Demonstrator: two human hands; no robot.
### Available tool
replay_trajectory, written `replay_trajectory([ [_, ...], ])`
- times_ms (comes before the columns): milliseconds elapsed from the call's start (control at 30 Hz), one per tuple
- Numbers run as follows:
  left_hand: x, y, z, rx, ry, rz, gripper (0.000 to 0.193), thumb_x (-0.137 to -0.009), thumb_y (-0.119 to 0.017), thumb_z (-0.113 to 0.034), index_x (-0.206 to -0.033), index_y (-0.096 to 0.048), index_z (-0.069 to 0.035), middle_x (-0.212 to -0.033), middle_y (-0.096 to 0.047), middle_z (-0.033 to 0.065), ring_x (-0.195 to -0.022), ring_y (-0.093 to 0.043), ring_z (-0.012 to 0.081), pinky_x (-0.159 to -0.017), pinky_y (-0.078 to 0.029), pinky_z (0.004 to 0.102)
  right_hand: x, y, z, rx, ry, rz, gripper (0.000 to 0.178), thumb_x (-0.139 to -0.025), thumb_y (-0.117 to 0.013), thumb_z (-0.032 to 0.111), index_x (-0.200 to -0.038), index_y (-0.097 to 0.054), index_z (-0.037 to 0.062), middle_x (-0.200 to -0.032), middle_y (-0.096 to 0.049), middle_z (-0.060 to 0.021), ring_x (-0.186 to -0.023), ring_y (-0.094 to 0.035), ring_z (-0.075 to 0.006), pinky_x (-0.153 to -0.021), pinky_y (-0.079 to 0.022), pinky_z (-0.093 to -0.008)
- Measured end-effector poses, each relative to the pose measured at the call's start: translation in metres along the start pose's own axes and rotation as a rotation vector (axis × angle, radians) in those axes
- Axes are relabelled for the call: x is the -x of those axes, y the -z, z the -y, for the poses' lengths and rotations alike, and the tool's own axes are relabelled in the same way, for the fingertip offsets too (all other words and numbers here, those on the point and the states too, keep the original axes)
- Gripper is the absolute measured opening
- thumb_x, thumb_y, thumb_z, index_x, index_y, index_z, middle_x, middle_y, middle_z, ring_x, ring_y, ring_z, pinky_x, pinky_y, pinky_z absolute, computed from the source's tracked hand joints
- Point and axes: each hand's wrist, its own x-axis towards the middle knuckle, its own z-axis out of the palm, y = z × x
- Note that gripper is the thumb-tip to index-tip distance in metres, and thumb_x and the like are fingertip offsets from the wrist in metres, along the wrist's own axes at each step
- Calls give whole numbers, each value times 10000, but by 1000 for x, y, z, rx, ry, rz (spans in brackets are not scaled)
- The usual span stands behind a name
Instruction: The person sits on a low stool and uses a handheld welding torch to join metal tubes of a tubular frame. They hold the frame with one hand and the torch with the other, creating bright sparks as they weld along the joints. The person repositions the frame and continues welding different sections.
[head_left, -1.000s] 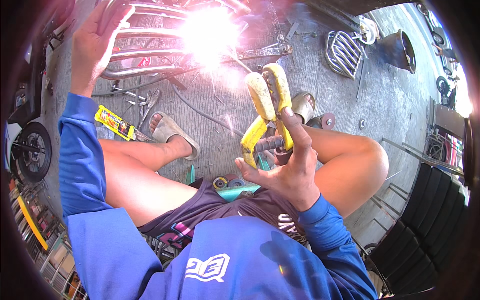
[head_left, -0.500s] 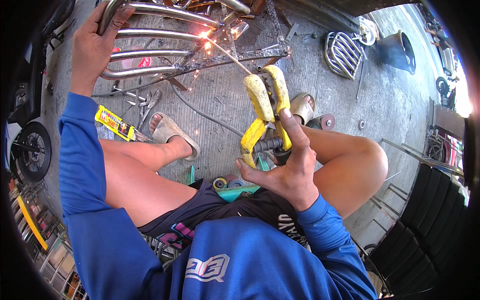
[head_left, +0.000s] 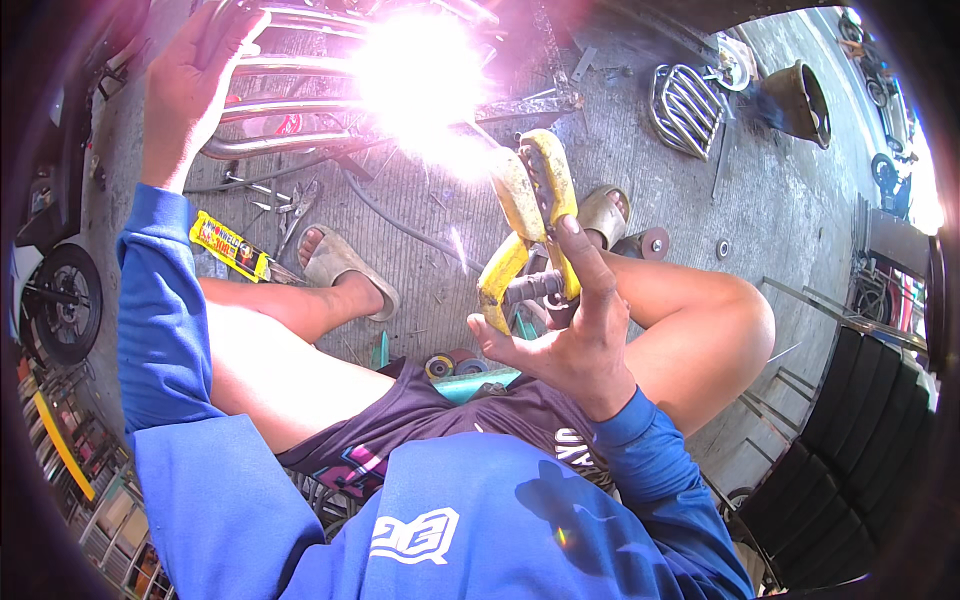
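Observation:
My left hand (head_left: 197,85) is closed round the end of a frame of bent shiny metal tubes (head_left: 290,107) at the upper left. In my right hand (head_left: 575,325) is a yellow welding electrode holder (head_left: 520,195), its worn jaws pointing up toward the frame. A welding rod (head_left: 484,134) runs from the jaws into a blinding white-pink arc (head_left: 420,75). That glare hides the rod's tip, the joint and the middle of the tubes. A dark cable (head_left: 405,222) lies on the concrete below the frame.
Pliers (head_left: 297,207) and a yellow electrode packet (head_left: 230,245) lie by my left sandal (head_left: 350,272). Grinding discs (head_left: 455,363) sit between my legs, and another disc tool (head_left: 652,243) is beyond my right foot. Farther right are a tubular metal grille (head_left: 688,110) and a bucket (head_left: 800,103).
The small orange sparks at the rod's tip have become a large bright arc that washes out the joint and lights my left arm and leg. Both hands stay nearly in place.

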Motion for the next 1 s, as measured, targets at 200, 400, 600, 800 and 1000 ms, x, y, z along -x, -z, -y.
replay_trajectory([
  [200,7,0,-8,-64,29,22,465,-998,-740,-444,-1273,-715,-70,-938,-788,53,-842,-696,65,-747,-518,244,1,-1,0,133,23,-68,1191,-621,-1021,319,-1540,-324,21,-1313,-630,-238,-1135,-718,-345,-933,-615,-435],
  [400,5,3,-10,-101,87,71,472,-995,-743,-445,-1292,-712,-79,-962,-790,55,-867,-717,77,-752,-531,257,1,0,2,147,-15,-30,1181,-630,-1016,320,-1544,-322,42,-1269,-638,-239,-1104,-727,-345,-919,-620,-432],
  [600,3,1,7,128,127,39,458,-1025,-725,-349,-1384,-668,-69,-1132,-775,27,-988,-723,102,-860,-534,249,0,-1,1,71,-35,-5,1128,-676,-1001,288,-1545,-319,62,-1256,-643,-228,-938,-781,-250,-727,-656,-348],
  [800,0,1,-1,64,42,69,435,-1030,-714,-368,-1331,-690,-55,-1099,-791,43,-987,-741,124,-882,-541,271,-1,-2,2,71,-21,-11,1160,-666,-1007,311,-1560,-308,67,-1237,-642,-236,-1002,-760,-300,-819,-649,-396],
  [1000,10,-5,-71,-201,135,-63,404,-993,-737,-254,-1327,-647,-45,-1083,-744,123,-940,-711,197,-803,-545,352,0,-1,1,65,-52,7,1169,-664,-1008,303,-1564,-302,63,-1263,-629,-245,-1008,-758,-304,-822,-648,-397],
])
